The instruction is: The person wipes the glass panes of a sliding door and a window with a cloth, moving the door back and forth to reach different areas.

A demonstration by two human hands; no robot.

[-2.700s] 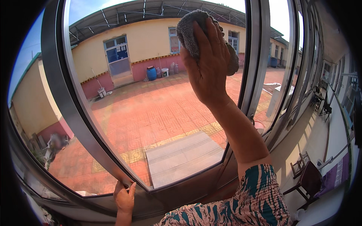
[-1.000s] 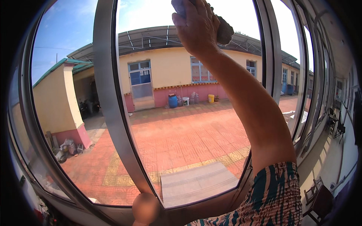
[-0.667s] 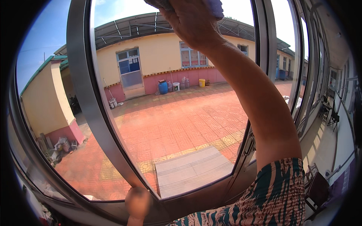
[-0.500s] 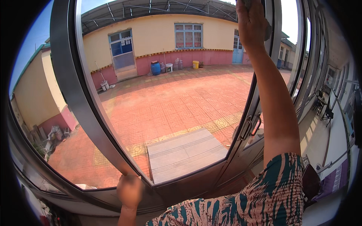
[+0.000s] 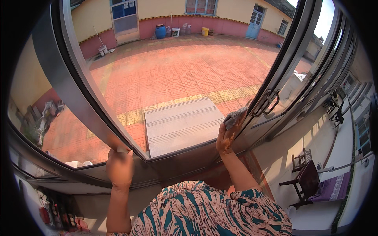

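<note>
A metal-framed glass door (image 5: 171, 149) stands in front of me. My right hand (image 5: 226, 141) is low at the pane's right side, closed on a grey cloth (image 5: 236, 118) that lies against the glass by the frame. Just above the cloth is the metal door handle (image 5: 267, 103). My left hand (image 5: 120, 170) rests at the lower left corner of the frame, touching the upright metal stile (image 5: 92, 114). A blur covers most of its fingers, so their grip does not show.
Beyond the glass lie a pale step slab (image 5: 185, 126) and a red tiled yard (image 5: 173, 74). A blue barrel (image 5: 160, 31) and a yellow bucket (image 5: 205, 31) stand by the far wall. Indoors at right are a dark chair (image 5: 305, 181) and a small wooden stool (image 5: 301, 159).
My right hand has come down with the cloth from the top of the pane's right side to near its lower corner. The view has tilted downward. My left hand stays on the frame.
</note>
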